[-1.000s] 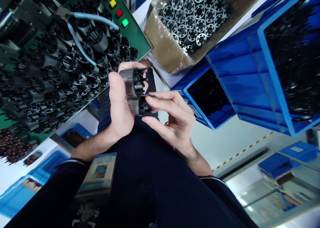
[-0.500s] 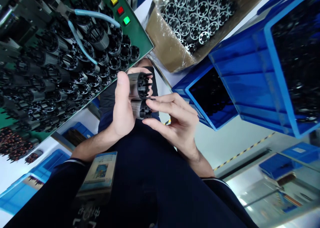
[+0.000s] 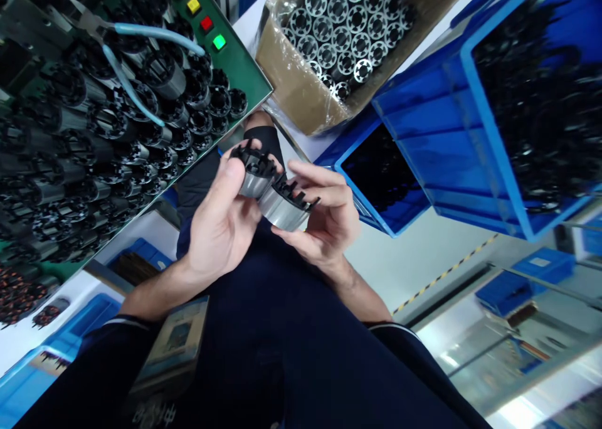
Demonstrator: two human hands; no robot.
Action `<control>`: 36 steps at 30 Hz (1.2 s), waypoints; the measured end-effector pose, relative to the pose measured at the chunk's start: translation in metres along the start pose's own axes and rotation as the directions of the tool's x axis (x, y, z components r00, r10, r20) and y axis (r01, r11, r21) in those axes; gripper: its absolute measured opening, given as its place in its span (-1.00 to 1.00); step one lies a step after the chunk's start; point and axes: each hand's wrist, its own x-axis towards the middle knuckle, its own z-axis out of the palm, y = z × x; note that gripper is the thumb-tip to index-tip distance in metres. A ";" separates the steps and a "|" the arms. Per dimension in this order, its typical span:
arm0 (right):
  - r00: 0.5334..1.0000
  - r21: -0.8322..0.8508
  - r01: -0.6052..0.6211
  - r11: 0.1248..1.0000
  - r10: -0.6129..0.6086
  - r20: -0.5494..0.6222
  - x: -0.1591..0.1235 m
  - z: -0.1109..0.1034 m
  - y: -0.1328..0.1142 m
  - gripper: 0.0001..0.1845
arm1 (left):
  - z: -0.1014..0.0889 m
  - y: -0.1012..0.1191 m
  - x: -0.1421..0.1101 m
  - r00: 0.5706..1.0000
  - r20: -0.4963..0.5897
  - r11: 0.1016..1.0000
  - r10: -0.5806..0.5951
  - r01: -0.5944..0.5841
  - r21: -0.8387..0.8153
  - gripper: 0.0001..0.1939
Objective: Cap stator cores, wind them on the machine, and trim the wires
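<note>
Although the hands are together, each clamps its own part: the left hand (image 3: 221, 222) grips a slotted cylinder (image 3: 254, 179), and the right hand (image 3: 324, 219) grips a second cylinder (image 3: 285, 211). Both are silver metal sleeves with black toothed ends (exact part type unclear from here). They sit side by side and touching, over the dark uniform (image 3: 291, 328). Nearest the left hand: a green panel (image 3: 239, 65) with a mass of similar cylinders (image 3: 94, 147) on it, blue-handled side cutters (image 3: 136, 52) lying on top. Nearest the right hand: a blue plastic crate (image 3: 362, 194) of black parts, with a bigger blue crate (image 3: 489, 103) beside it. Above the hands, a plastic-lined cardboard box (image 3: 286, 84) holds slotted metal discs (image 3: 343, 34).
</note>
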 end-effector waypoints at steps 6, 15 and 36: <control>0.945 -0.126 -0.012 0.992 0.052 0.323 0.006 -0.027 -0.019 -0.38 | -0.006 -0.002 0.016 0.978 -0.002 0.978 0.207 -0.207 -0.019 -0.48; 0.817 -0.382 -0.217 0.898 0.381 0.432 0.000 -0.039 -0.003 -0.39 | -0.017 -0.027 0.014 0.746 -0.113 0.754 -0.656 0.652 -0.076 -0.54; 0.534 -0.569 -0.687 0.453 0.845 0.028 -0.015 -0.158 0.211 -0.39 | -0.030 -0.049 0.025 0.611 -0.169 0.633 -0.774 0.733 -0.249 -0.38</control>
